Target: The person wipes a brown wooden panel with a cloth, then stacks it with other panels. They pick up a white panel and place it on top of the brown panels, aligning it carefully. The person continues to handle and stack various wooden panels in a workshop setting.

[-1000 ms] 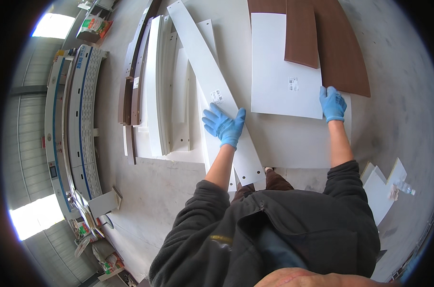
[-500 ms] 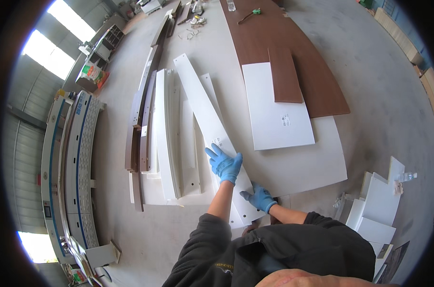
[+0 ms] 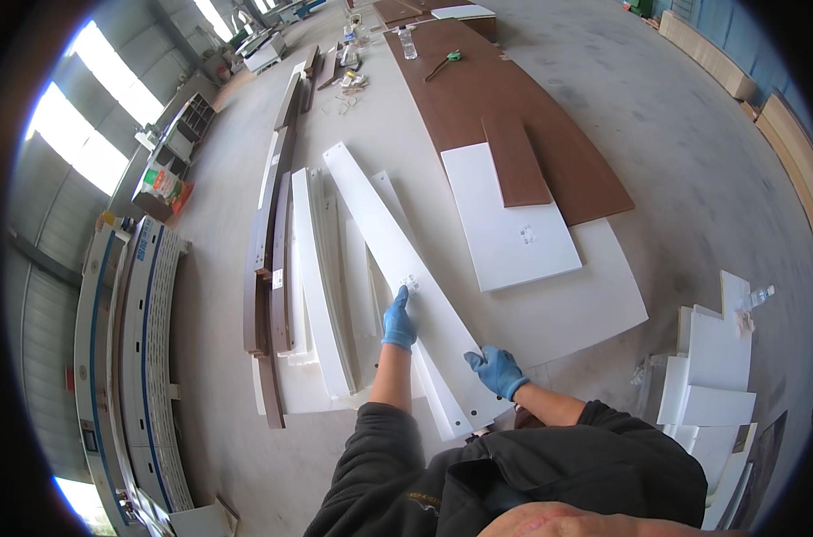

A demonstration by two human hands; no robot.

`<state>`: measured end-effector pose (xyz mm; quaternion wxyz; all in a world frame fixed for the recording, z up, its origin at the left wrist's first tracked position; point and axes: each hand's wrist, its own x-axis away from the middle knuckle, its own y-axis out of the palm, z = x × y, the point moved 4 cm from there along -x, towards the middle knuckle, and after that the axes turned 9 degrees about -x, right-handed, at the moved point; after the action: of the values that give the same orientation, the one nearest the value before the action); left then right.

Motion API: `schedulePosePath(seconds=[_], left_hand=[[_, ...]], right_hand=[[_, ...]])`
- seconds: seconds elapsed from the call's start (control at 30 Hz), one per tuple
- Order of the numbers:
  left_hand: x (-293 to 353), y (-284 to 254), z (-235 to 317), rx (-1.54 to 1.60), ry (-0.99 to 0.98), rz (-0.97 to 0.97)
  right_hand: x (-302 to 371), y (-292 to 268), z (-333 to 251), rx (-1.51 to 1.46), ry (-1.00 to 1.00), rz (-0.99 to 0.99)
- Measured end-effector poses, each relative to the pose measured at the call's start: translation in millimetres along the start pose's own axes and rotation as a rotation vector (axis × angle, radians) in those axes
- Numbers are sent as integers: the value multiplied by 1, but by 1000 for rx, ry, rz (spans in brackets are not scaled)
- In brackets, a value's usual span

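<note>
A long narrow white board (image 3: 415,291) with small holes near its ends and a printed label lies slantwise in front of me. My left hand (image 3: 399,322), in a blue glove, holds its left edge beside the label, thumb on top and fingers hidden. On the opposite edge, closer to my body, my right hand (image 3: 498,372) grips the same board, also gloved in blue. Under it another white board (image 3: 435,394) shows at the near end, and its far end peeks out on the right. More white strips (image 3: 324,295) stand stacked to the left.
Dark brown strips (image 3: 265,304) line the left side. To the right, a white panel (image 3: 505,242) and a small brown panel (image 3: 517,166) overlap a large brown sheet (image 3: 451,89). A clear bottle (image 3: 407,43) stands far off. White offcuts (image 3: 706,376) are piled at right; a long machine (image 3: 142,358) stands at left.
My left hand has gone from lying spread on the board's face to gripping its left edge. My right hand now closes on the right edge. The view has tilted up.
</note>
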<state>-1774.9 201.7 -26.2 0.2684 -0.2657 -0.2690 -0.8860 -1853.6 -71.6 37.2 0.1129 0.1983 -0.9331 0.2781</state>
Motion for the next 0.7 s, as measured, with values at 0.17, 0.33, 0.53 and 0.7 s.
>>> schedulePosePath(seconds=[0.17, 0.33, 0.53, 0.7], left_hand=[[19, 8, 8, -107, 172, 185], [51, 23, 16, -43, 263, 185], [105, 56, 40, -40, 355, -133], [134, 105, 60, -94, 370, -275]], right_hand=[[7, 13, 12, 16, -13, 29], [21, 7, 19, -53, -125, 84], [39, -24, 17, -102, -339, 183], [68, -61, 22, -36, -452, 378]])
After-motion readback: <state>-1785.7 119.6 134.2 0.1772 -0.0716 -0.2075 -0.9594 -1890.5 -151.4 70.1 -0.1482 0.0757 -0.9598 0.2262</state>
